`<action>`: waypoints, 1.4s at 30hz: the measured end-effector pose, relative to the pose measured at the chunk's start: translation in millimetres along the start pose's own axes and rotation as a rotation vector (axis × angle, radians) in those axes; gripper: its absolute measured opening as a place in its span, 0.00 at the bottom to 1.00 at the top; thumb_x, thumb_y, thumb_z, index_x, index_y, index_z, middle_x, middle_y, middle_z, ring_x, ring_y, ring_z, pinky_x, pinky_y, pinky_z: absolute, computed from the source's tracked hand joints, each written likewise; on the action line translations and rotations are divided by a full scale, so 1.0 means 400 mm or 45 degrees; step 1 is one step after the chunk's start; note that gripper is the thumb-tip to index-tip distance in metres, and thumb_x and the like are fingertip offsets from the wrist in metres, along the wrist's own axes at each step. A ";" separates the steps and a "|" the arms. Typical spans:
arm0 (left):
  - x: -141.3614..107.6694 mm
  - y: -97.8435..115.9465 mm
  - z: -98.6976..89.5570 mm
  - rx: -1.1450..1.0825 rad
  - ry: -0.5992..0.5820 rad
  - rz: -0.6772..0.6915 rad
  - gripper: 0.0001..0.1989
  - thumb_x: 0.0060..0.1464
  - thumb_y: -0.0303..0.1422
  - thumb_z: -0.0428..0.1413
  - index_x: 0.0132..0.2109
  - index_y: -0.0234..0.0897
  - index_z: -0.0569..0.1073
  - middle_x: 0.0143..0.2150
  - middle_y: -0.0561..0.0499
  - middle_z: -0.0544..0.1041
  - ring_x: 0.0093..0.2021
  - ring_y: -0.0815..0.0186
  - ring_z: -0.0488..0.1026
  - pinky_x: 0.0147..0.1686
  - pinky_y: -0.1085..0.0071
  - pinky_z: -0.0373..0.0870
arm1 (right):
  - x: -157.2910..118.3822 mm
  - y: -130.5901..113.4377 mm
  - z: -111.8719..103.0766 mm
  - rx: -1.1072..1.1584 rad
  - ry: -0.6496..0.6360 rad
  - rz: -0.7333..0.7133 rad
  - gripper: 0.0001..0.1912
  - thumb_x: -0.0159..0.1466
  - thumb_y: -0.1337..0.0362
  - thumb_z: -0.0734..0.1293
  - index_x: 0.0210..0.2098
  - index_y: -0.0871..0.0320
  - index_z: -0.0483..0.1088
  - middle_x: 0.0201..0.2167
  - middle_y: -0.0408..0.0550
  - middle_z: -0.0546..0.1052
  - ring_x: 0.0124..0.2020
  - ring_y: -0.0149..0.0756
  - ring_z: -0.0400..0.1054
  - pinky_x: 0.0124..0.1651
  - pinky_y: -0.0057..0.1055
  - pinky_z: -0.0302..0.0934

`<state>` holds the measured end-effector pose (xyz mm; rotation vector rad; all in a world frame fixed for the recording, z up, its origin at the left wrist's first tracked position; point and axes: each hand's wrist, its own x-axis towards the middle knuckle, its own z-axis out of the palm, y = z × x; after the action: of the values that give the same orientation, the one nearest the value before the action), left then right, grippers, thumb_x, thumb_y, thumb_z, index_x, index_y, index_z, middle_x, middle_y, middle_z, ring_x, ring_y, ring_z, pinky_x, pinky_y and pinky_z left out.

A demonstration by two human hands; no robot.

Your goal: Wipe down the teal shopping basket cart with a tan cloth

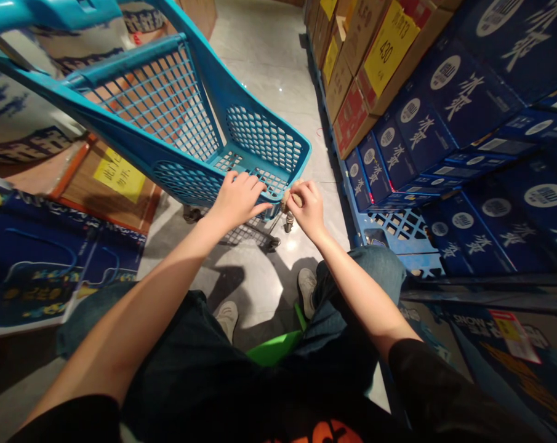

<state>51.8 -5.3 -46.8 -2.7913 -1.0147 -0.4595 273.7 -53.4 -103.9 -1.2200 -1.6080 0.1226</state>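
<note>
A blue plastic shopping cart (269, 136) stands in front of me, its basket empty where I can see inside. My left hand (242, 195) rests over the near rim of the basket, fingers bent across the edge and the thumb apart. At the near right corner of the cart, my right hand (307, 206) is closed on a small beige-brown cloth-like piece (293, 200). Part of that piece is hidden behind the fingers. Below it a small metallic cylinder (289, 221) is visible near the cart's corner.
Blue beer cartons (416, 132) and brown boxes (359, 55) are stacked on pallets at the right. White sacks and a wooden board with a yellow sign (120, 175) are at the left. A green stool (273, 349) is under me, between my legs.
</note>
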 end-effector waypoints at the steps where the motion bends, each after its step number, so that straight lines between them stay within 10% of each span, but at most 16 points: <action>1: 0.001 -0.004 -0.001 -0.043 0.000 0.006 0.26 0.68 0.44 0.61 0.64 0.31 0.76 0.53 0.34 0.81 0.56 0.42 0.75 0.59 0.45 0.68 | 0.006 0.007 -0.004 -0.003 0.023 0.031 0.04 0.68 0.68 0.69 0.38 0.53 0.71 0.37 0.45 0.71 0.41 0.38 0.70 0.47 0.35 0.69; 5: -0.002 -0.042 -0.007 -0.177 0.032 0.050 0.29 0.70 0.43 0.59 0.72 0.35 0.69 0.63 0.35 0.78 0.63 0.46 0.73 0.65 0.48 0.65 | 0.006 0.003 -0.009 0.003 -0.009 0.051 0.04 0.68 0.69 0.69 0.38 0.54 0.70 0.38 0.45 0.70 0.42 0.39 0.70 0.49 0.35 0.68; 10: -0.013 -0.087 -0.006 -0.088 0.030 -0.041 0.16 0.71 0.45 0.57 0.56 0.43 0.80 0.51 0.44 0.83 0.59 0.48 0.76 0.66 0.45 0.62 | 0.001 -0.005 -0.002 0.031 -0.085 0.009 0.05 0.68 0.69 0.69 0.38 0.52 0.71 0.39 0.44 0.70 0.44 0.39 0.70 0.50 0.35 0.67; 22: 0.013 -0.040 -0.001 -0.151 0.074 -0.105 0.20 0.70 0.42 0.56 0.62 0.37 0.76 0.52 0.38 0.83 0.55 0.45 0.76 0.58 0.48 0.67 | -0.009 -0.032 0.015 -0.003 -0.106 0.046 0.11 0.66 0.70 0.70 0.33 0.51 0.64 0.36 0.44 0.70 0.41 0.39 0.67 0.46 0.36 0.67; 32: -0.003 -0.151 -0.045 -0.034 0.048 -0.184 0.18 0.73 0.40 0.49 0.57 0.40 0.79 0.52 0.38 0.82 0.55 0.44 0.75 0.57 0.48 0.68 | 0.032 0.034 0.005 -0.011 -0.023 0.160 0.11 0.65 0.71 0.69 0.32 0.52 0.63 0.35 0.43 0.68 0.40 0.38 0.65 0.48 0.35 0.66; 42: 0.018 -0.105 -0.019 -0.131 0.080 -0.167 0.17 0.73 0.37 0.47 0.54 0.39 0.79 0.47 0.39 0.82 0.51 0.44 0.75 0.52 0.48 0.69 | 0.031 0.041 0.010 -0.042 0.103 0.217 0.13 0.65 0.70 0.68 0.31 0.51 0.60 0.34 0.43 0.66 0.39 0.38 0.64 0.49 0.36 0.67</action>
<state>28.2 29.2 -36.2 -2.7892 -1.1973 -0.6288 282.1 -34.5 -107.5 -1.3703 -1.4405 0.1532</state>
